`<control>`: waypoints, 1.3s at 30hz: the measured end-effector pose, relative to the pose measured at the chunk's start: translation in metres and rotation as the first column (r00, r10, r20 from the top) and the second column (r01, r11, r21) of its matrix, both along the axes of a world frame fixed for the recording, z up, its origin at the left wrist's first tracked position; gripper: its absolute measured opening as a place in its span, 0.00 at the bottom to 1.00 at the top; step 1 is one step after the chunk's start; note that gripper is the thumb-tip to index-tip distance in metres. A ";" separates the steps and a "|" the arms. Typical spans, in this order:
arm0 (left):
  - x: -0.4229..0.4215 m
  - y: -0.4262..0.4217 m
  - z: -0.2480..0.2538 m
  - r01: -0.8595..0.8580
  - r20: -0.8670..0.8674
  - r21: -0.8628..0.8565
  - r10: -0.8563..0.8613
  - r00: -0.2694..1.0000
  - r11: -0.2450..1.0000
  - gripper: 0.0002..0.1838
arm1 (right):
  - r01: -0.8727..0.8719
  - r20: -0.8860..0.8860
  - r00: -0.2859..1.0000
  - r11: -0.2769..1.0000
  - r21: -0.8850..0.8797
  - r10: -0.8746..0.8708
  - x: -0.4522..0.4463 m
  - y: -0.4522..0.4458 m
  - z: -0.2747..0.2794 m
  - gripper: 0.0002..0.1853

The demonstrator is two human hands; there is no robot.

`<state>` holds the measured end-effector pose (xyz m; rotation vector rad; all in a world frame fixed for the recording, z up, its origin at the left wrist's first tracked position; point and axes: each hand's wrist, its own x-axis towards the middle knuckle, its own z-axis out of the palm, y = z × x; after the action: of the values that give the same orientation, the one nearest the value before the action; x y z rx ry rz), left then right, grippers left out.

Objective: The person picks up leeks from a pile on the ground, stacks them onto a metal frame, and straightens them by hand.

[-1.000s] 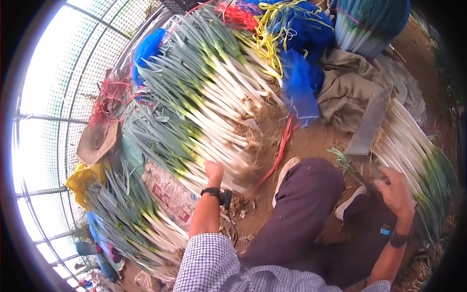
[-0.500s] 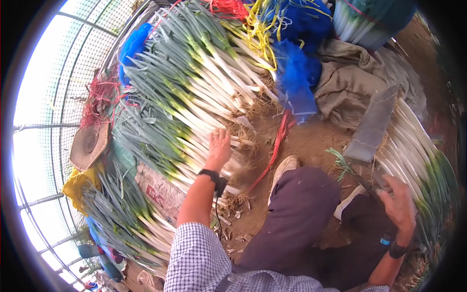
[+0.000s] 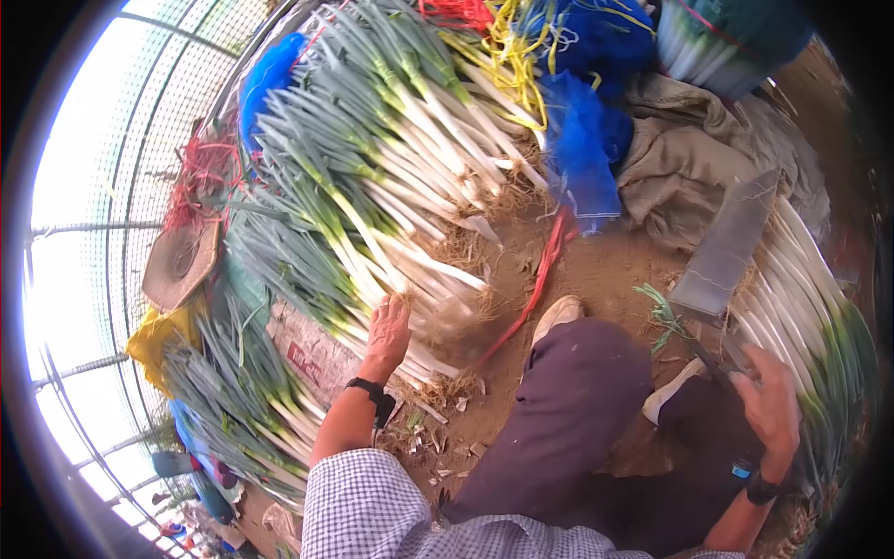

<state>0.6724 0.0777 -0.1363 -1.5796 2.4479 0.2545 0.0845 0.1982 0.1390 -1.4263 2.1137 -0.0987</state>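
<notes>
My left hand lies on the white stalks of the long leek pile, near its lower end, its fingers stretched out. Some stalks just above the fingertips lie at a different angle from the rest, and the roots beside them are blurred. At the right, my right hand is closed round a thin dark tool, whose full shape cannot be made out. Green leaf bits show by the tool's far end. Past that hand is a second leek bundle, roots toward a grey flat piece.
Another leek pile lies lower left, near a yellow bag and a woven hat. Blue netting, yellow strings and brown cloth are at the top. A red strip crosses the soil.
My left hand has moved down and left from the middle of the stalks, and some leeks there have shifted. My right hand stays at the right with the tool. The view has shifted slightly.
</notes>
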 end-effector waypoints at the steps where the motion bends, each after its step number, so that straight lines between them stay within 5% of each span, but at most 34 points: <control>1: 0.003 0.004 0.000 -0.010 0.022 0.025 0.010 1.000 1.000 0.30 | -0.001 0.002 1.000 1.000 -0.006 0.001 0.001 -0.001 0.001 0.23; 4: -0.005 -0.005 0.000 -0.004 0.024 0.081 0.002 1.000 0.997 0.27 | 0.043 0.009 0.999 0.999 0.001 -0.043 -0.001 -0.001 0.007 0.23; 7: -0.032 -0.028 0.004 -0.206 -0.085 0.105 0.215 0.973 0.973 0.21 | 0.067 -0.008 0.998 0.998 -0.020 -0.067 -0.002 0.004 0.004 0.24; 10: -0.066 -0.074 0.001 -0.159 -0.301 -0.218 0.089 0.949 0.963 0.10 | 0.030 -0.054 0.998 0.999 -0.019 -0.031 -0.007 0.012 -0.002 0.25; 13: -0.094 -0.113 -0.019 -0.037 -0.253 -0.176 -0.008 0.967 0.984 0.14 | 0.030 -0.040 0.999 0.999 0.014 -0.030 -0.009 0.008 -0.004 0.26; 16: -0.102 -0.124 -0.060 -0.213 -0.212 0.140 0.240 0.948 0.967 0.13 | 0.094 -0.027 0.995 0.995 0.041 -0.093 -0.011 0.005 -0.004 0.26; 19: -0.095 -0.150 -0.098 -0.525 -0.457 0.155 0.532 0.713 0.837 0.17 | 0.106 -0.025 0.994 0.992 0.067 -0.104 -0.007 0.000 -0.001 0.26; 20: -0.088 -0.163 -0.115 -0.630 -0.471 0.385 0.730 0.495 0.675 0.20 | 0.096 -0.026 0.995 0.992 0.078 -0.094 -0.006 -0.002 -0.001 0.26; 22: -0.081 -0.187 -0.126 -0.570 -0.462 0.717 0.886 0.044 0.402 0.21 | 0.061 -0.023 0.998 0.994 0.094 -0.059 -0.009 -0.006 -0.006 0.26; 24: -0.091 -0.201 -0.129 -0.474 -0.371 0.850 0.901 -0.225 0.231 0.23 | 0.048 -0.046 0.998 0.994 0.098 -0.044 -0.012 -0.003 -0.011 0.27; 26: -0.120 -0.210 -0.092 -0.502 -0.352 0.850 0.883 -0.312 0.161 0.26 | 0.046 -0.087 0.995 0.995 0.087 -0.038 -0.016 0.003 -0.017 0.27; 30: -0.123 -0.228 -0.113 -0.409 -0.294 0.905 0.861 -0.414 0.112 0.27 | 0.118 -0.112 0.989 0.975 0.189 -0.098 -0.018 -0.004 -0.014 0.28; 31: -0.119 -0.222 -0.108 -0.498 -0.482 0.773 0.875 -0.056 0.393 0.26 | 0.114 -0.109 0.990 0.974 0.198 -0.094 -0.017 -0.006 -0.012 0.28; 33: -0.102 -0.207 -0.087 -0.313 -0.602 0.387 0.495 0.627 0.867 0.23 | 0.089 -0.109 0.992 0.979 0.186 -0.069 -0.016 -0.004 -0.012 0.28; 34: -0.106 -0.211 -0.070 -0.442 -0.564 0.601 0.745 0.356 0.666 0.20 | 0.069 -0.117 0.992 0.984 0.162 -0.051 -0.017 -0.003 -0.012 0.28; 35: -0.109 -0.214 -0.053 -0.488 -0.482 0.783 0.872 -0.085 0.385 0.17 | 0.049 -0.125 0.992 0.990 0.135 -0.032 -0.017 -0.001 -0.011 0.28; 36: -0.113 -0.218 -0.035 -0.467 -0.383 0.873 0.790 -0.479 0.139 0.15 | 0.092 -0.103 0.992 0.984 0.150 -0.077 -0.017 -0.003 -0.009 0.28; 37: -0.107 -0.194 -0.003 -0.508 -0.599 0.767 0.721 -0.349 0.391 0.14 | 0.132 -0.077 0.990 0.978 0.164 -0.120 -0.017 -0.007 -0.008 0.28; 39: -0.097 -0.164 0.048 -0.684 -0.593 0.696 0.712 -0.375 0.219 0.14 | 0.146 -0.045 0.989 0.977 0.155 -0.141 -0.015 -0.009 -0.007 0.28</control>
<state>0.5752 -0.0867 -0.0886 -3.4818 0.8469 1.8939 0.0695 0.1888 0.1321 -1.1910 2.1977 0.0372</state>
